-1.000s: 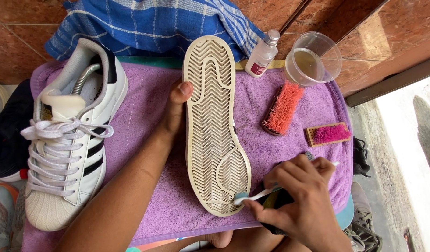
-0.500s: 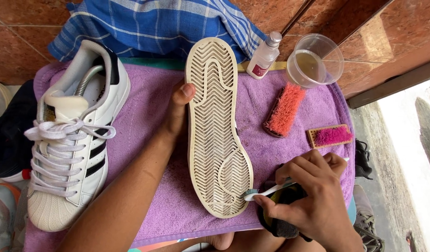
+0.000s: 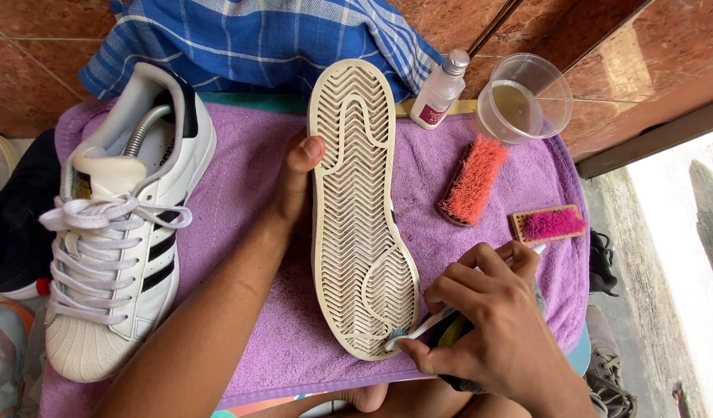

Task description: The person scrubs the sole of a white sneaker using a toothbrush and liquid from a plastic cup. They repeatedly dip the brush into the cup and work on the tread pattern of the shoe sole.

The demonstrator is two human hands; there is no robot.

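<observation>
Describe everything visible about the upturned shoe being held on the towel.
The upturned shoe lies sole-up, lengthwise on the purple towel. Its cream rubber outsole has zigzag tread with grime in the grooves. The left hand grips its side edge, thumb on the sole. The right hand presses a small white toothbrush against the tread's near end.

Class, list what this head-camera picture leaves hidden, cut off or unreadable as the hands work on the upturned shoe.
- Upturned shoe: its upper faces the purple towel; only the sole shows.
- Toothbrush: handle mostly covered by the right hand.
- Left hand: fingers behind the shoe, only the thumb shows.
- Dark shoe: cut by the left edge.
- Small bottle: label too small.
</observation>
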